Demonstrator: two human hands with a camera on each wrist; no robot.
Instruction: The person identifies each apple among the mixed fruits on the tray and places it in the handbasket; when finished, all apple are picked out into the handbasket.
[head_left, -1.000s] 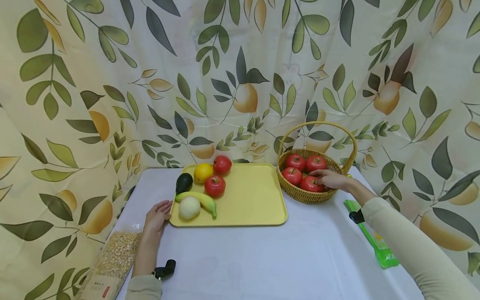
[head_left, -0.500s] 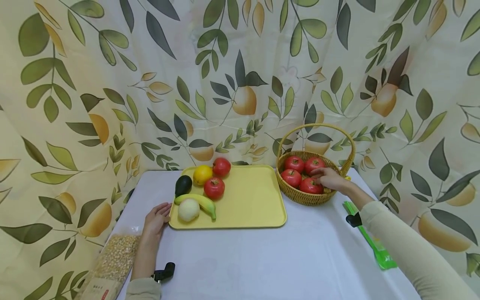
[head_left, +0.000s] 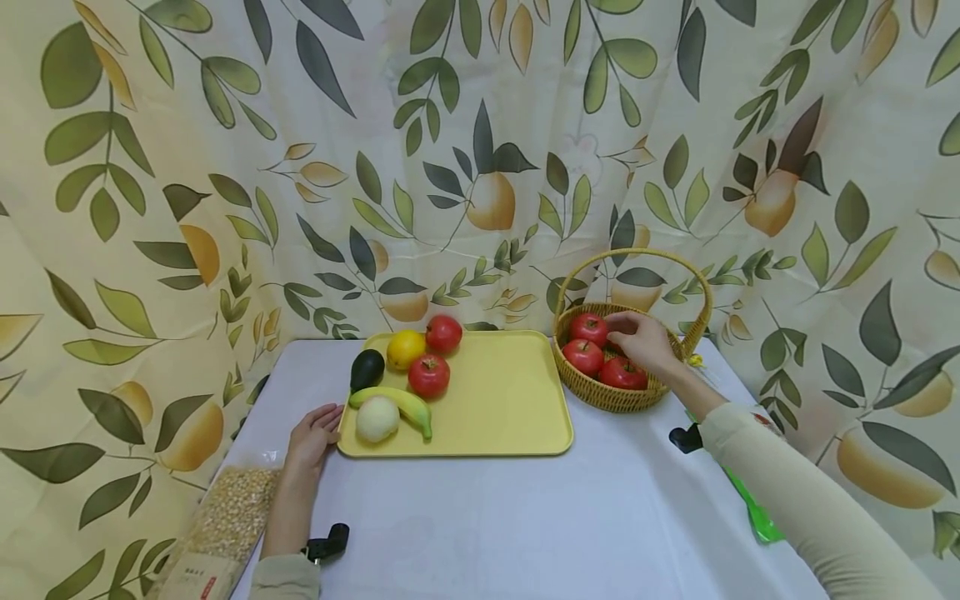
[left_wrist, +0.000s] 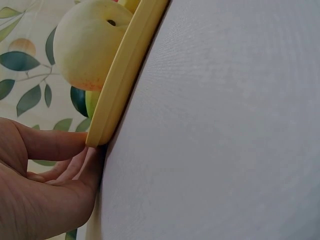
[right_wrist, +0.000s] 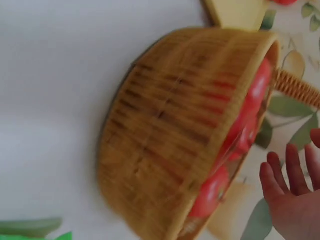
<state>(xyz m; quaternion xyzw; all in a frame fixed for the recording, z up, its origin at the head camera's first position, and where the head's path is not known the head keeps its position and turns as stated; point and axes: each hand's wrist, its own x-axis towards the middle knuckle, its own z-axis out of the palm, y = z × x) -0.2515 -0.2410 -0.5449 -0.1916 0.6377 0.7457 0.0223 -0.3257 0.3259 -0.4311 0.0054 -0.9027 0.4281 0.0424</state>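
My left hand (head_left: 313, 433) is at the near left corner of the yellow tray (head_left: 502, 392). In the left wrist view its thumb and fingers pinch the tray's rim (left_wrist: 120, 85). My right hand (head_left: 643, 340) is over the right side of the wicker basket (head_left: 615, 400), holding nothing that shows. Its fingers (right_wrist: 295, 170) are spread in the right wrist view. Red apples (head_left: 583, 357) lie in the basket; the hand covers the back right part. On the tray are a pale round fruit (head_left: 377, 418), a banana (head_left: 408, 406), an avocado (head_left: 367, 369), a lemon (head_left: 406, 347) and two red fruits (head_left: 429, 375).
The basket's tall handle (head_left: 637, 250) arches above it. A bag of grains (head_left: 232, 512) lies by the left forearm. A green packet (head_left: 761, 517) lies partly under the right sleeve. White cloth (head_left: 510, 525) covers the table, and a leaf-patterned curtain (head_left: 487, 275) hangs behind.
My right hand has left the front right apple and moved up and back, over where the back right apple showed. My left hand stays on the tray corner.
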